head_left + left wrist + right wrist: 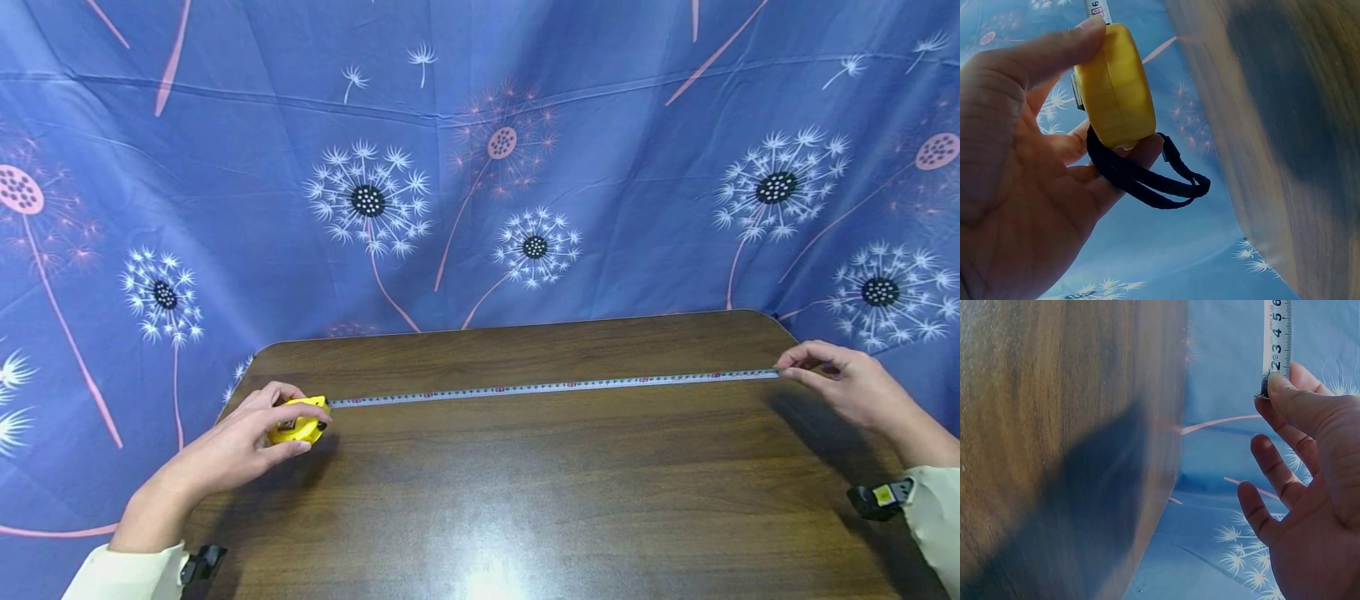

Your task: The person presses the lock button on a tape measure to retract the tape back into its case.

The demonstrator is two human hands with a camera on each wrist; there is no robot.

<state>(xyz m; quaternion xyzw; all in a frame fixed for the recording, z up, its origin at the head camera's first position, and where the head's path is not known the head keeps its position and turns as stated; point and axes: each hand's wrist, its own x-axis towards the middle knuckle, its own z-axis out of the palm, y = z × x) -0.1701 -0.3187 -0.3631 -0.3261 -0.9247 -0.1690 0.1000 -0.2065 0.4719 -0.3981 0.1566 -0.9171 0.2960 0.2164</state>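
A yellow tape measure (308, 427) is gripped between the thumb and fingers of my left hand (251, 429), on the left side of the table. Its white blade (536, 388) stretches straight across to the right. At the far end my right hand (862, 392) pinches the blade's tip between thumb and forefinger. The right wrist view shows the blade (1277, 344) with its low numbers just past my thumb; the other fingers are loosely bent. A black wrist strap (1147, 184) hangs from the yellow case (1116, 87) in the left wrist view.
Beneath lies a brown wood-grain table (480, 475) with rounded far corners. Behind it hangs a blue cloth (450, 208) printed with dandelions. Both hands cast shadows on the tabletop. A small dark device (202, 565) sits at my left cuff, another dark device (879, 500) at the right.
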